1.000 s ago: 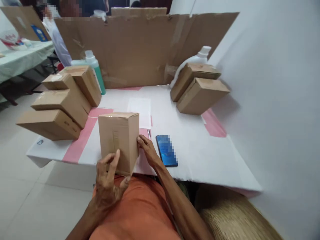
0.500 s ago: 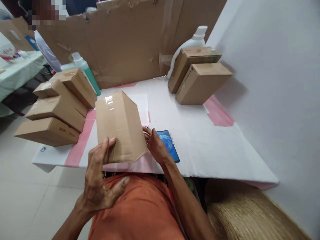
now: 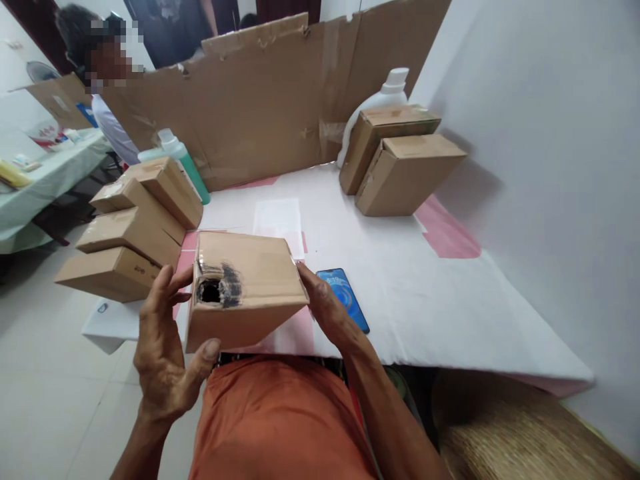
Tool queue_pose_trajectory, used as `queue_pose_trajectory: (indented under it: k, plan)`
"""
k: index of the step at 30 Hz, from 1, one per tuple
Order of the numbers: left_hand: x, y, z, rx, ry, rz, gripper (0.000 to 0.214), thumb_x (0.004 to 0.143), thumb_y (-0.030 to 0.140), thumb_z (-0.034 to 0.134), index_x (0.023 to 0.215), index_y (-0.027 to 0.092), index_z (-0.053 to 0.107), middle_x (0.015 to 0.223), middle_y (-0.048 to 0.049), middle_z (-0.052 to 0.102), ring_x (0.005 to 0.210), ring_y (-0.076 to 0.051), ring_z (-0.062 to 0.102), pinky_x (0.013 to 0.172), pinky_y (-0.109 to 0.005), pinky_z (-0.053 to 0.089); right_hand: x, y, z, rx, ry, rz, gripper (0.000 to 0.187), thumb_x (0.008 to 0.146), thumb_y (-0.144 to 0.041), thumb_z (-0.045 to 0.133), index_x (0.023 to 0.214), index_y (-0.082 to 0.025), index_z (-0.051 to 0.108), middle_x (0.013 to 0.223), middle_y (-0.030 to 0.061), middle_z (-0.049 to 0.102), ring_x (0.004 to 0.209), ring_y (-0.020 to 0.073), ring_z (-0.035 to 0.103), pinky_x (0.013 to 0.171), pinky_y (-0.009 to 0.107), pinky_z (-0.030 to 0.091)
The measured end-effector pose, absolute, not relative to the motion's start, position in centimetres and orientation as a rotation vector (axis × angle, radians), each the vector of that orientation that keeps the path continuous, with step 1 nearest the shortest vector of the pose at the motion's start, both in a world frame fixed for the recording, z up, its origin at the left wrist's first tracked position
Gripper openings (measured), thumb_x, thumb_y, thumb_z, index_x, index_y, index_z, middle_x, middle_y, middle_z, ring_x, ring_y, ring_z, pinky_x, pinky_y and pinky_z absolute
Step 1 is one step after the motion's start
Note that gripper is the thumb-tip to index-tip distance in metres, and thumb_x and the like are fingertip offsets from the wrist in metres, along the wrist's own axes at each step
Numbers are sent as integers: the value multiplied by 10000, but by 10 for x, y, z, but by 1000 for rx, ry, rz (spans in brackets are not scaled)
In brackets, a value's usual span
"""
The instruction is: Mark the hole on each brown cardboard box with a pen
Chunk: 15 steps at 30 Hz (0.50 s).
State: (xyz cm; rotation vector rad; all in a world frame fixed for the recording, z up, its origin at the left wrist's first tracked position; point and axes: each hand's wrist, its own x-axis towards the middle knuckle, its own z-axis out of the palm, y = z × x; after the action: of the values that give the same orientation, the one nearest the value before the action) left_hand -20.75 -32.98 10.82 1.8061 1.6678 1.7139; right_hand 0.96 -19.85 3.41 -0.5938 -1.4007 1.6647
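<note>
1. The box (image 3: 260, 267) is held over the near edge of the desk (image 3: 415, 300).
2. The left hand (image 3: 163, 357) is spread, thumb apart; whether the right hand (image 3: 327, 310) is clamped cannot be told.
3. Both sides should be supported evenly, the blackened patch (image 3: 231, 287) left unpressed.

The carton (image 3: 263, 267) partly hides the fingers of your right hand (image 3: 325, 303), which overlaps the phone (image 3: 347, 297). You can't see inside its dark hole (image 3: 211, 291). Boxes (image 3: 415, 177) mask the white jug's (image 3: 377, 102) base; the edge crops the blurred woven straw (image 3: 530, 433).
</note>
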Motion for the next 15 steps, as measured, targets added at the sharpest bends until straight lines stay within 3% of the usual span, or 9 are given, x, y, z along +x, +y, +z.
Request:
queue_pose_trajectory:
  k: [3,7,9,12,15]
  plan:
    - [-213,-324,103,1720,1798,1736,729,943,475,805,1617,331,569,1571,-74,635,1440,-314,606,1219,-454,488,9,-204,36,-578,-1387,1620,711,846,-940,651,1187,-325,756,1409,78,641,1332,331,606,1086,449,537]
    - [-227,-309,95,1495,1720,1747,569,935,398,795,1486,283,706,1456,-58,733,1323,-252,690,1139,-325,529,12,-221,36,-582,-1458,1615,504,931,-741,752,934,-238,748,986,45,672,939,222,650,868,345,536]
    - [-231,-303,91,1353,1565,1707,514,937,429,756,1425,268,749,1338,-57,791,1206,-237,742,1033,-296,577,17,-230,39,-612,-1481,1622,522,991,-687,707,771,-214,701,798,25,639,781,189,613,756,323,495]
    - [-223,-302,84,1278,1442,1526,429,947,445,724,1324,254,799,1172,-65,833,1020,-224,782,846,-275,609,25,-237,47,-635,-1533,1752,600,994,-717,672,671,-216,613,650,-5,580,646,163,548,647,312,440]
    - [-207,-304,80,1371,1386,1437,367,977,453,697,1259,253,820,1161,-67,826,1016,-223,777,839,-278,607,29,-236,60,-812,-1592,1619,550,928,-667,783,684,-224,568,668,-32,543,657,151,529,666,308,453]
